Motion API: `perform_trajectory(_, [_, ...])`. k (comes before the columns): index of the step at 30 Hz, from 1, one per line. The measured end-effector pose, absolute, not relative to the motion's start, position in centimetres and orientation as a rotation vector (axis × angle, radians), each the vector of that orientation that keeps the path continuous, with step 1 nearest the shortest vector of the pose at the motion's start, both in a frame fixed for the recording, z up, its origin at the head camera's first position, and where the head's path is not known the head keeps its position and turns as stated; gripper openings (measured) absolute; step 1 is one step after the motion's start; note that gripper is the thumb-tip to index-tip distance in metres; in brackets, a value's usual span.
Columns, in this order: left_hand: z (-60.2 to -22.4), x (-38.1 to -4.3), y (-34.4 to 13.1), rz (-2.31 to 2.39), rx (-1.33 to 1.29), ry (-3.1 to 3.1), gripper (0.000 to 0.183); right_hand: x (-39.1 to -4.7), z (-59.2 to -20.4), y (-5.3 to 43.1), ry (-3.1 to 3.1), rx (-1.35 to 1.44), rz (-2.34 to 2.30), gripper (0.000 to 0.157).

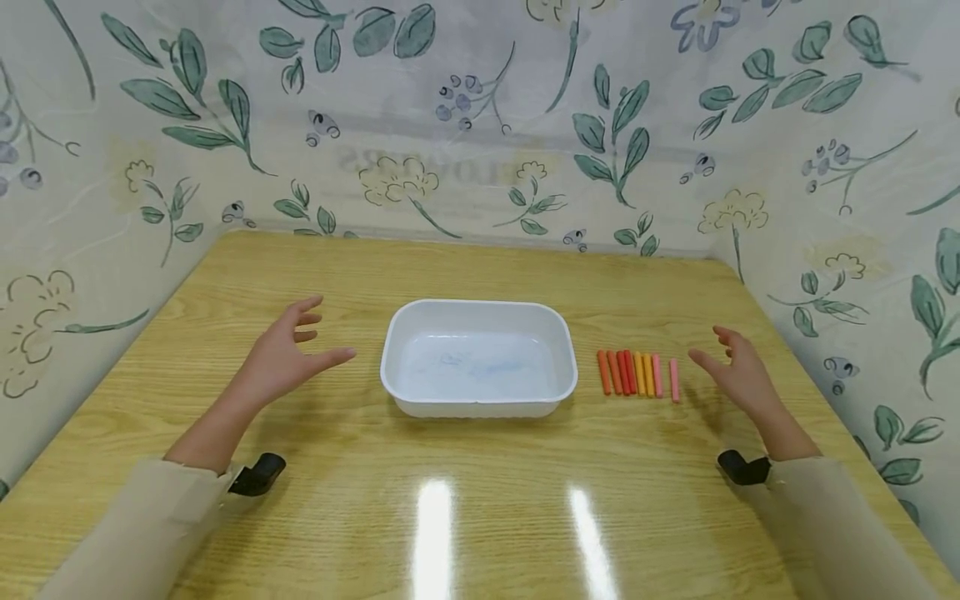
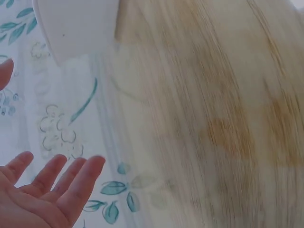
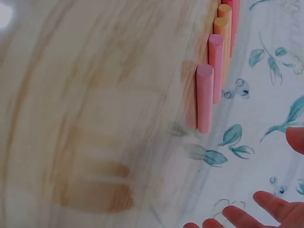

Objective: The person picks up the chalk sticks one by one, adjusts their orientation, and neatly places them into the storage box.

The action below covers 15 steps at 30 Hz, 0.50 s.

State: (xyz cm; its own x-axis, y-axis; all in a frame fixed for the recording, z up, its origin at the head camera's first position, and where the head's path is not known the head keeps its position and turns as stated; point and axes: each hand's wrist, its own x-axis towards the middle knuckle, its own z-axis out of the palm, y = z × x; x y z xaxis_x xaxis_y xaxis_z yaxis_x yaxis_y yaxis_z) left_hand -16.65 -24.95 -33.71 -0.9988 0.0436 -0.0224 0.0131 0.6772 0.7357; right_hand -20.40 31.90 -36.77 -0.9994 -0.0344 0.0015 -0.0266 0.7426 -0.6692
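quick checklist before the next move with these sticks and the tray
1. Left hand free: ok, holds nothing
2. Right hand free: ok, holds nothing, beside the pink end of the row
3. White tray upright, open side up: ok
4. Coloured sticks lying on the table: ok
5. Sticks evenly spaced: not ok, the rightmost pink stick lies apart
6. Tray bottom dry: cannot tell, faint bluish marks show

Tray [image 1: 480, 409]: on the desk [image 1: 510, 500], near its middle. Sticks [image 1: 629, 372]: in a row right of the tray, the rightmost one slightly apart; whether the others touch, hard to tell from here. Left hand [image 1: 281, 356]: left of the tray. Right hand [image 1: 744, 377]: right of the row. Backdrop [image 1: 480, 117]: behind the desk and along both sides.
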Motion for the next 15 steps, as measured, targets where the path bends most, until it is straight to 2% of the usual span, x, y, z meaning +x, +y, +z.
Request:
perform_trajectory(9, [-34.0,-17.0,-23.3,1.577,0.066,2.572,0.087,-20.3,-37.1,31.5,2.803,0.05,-1.257,0.074])
perform_trajectory(15, [-34.4,-17.2,-22.4,1.682,0.091,2.446,0.079,-20.4,-37.4,31.1,2.694,0.129,-1.408,0.066])
